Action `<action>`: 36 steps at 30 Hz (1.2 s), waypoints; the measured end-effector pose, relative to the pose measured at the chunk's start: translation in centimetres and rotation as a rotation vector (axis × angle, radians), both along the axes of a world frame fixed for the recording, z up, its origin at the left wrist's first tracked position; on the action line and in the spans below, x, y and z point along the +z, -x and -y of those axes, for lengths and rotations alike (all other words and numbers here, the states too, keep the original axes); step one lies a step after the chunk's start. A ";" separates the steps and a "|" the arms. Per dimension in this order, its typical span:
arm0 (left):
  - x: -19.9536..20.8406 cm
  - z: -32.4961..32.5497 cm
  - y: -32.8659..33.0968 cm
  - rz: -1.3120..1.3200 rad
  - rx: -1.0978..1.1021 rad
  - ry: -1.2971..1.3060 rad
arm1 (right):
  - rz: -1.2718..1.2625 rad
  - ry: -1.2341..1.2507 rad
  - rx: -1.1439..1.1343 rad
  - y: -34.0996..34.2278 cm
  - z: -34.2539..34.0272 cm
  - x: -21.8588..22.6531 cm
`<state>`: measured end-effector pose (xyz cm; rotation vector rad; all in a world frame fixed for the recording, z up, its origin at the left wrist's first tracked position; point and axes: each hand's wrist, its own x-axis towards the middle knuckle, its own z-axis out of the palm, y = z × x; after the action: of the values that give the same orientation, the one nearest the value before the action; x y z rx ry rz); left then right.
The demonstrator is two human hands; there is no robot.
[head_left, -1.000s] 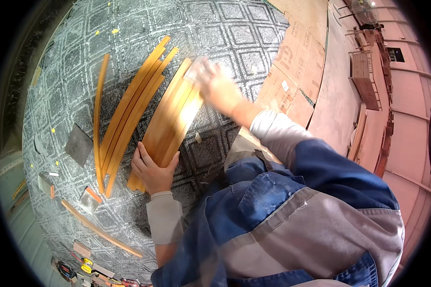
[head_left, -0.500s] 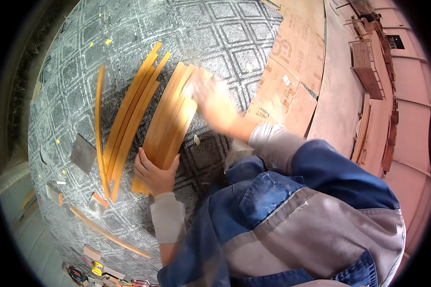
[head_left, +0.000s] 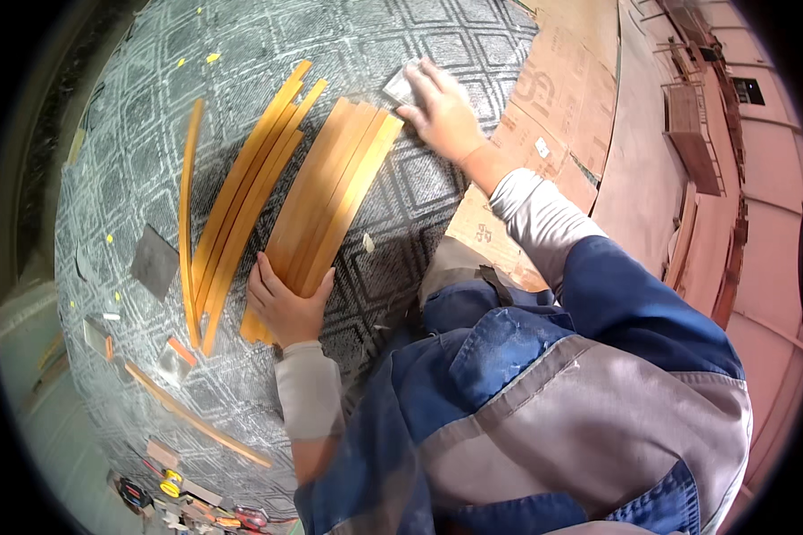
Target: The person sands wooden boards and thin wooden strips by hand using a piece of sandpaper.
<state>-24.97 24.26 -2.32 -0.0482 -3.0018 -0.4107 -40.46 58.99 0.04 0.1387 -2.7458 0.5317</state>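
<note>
Closest to the body, below the blue and grey workwear [head_left: 580, 419], the left hand [head_left: 285, 308] is clamped across the near part of a flat set of wooden strips [head_left: 330, 196], thumb against its right edge and fingers at its left. The set lies on a patterned grey carpet [head_left: 393, 45], side by side and edge to edge, directly ahead of that hand and stretching out toward the other one. Its long axis runs away from the person, leaning to the right: the near end sticks out a little past the left palm, while the far end points up toward the right hand [head_left: 451, 120]. The left hand is therefore the nearer, touching the wood; the right is just beyond the far right corner, its fingers closed over a pale flat pad [head_left: 399, 89], and whether its thumb touches the corner I cannot tell. To the left, apart from the set, a second group of strips [head_left: 234, 192] runs roughly parallel, with a single narrow strip [head_left: 185, 196] and a dark grey sheet [head_left: 155, 261] beyond. Farther off on the right lie flattened cardboard [head_left: 553, 116] and brown wooden furniture [head_left: 694, 143].
</note>
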 end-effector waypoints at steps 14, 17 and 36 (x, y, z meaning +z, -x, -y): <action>-0.7 -2.0 -2.6 -0.098 -0.055 0.218 | 0.072 0.033 -0.015 -5.5 3.0 -2.5; -0.2 -2.0 -1.5 -0.130 -0.065 0.243 | 0.000 -0.038 0.013 -4.6 2.5 -0.7; 0.0 -1.3 1.0 0.021 0.073 0.065 | 0.185 0.057 0.203 -4.6 8.4 -1.3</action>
<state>-25.98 25.54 -2.28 0.0609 -3.0262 -0.3083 -35.88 50.63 -1.25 0.3754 -2.9098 0.7094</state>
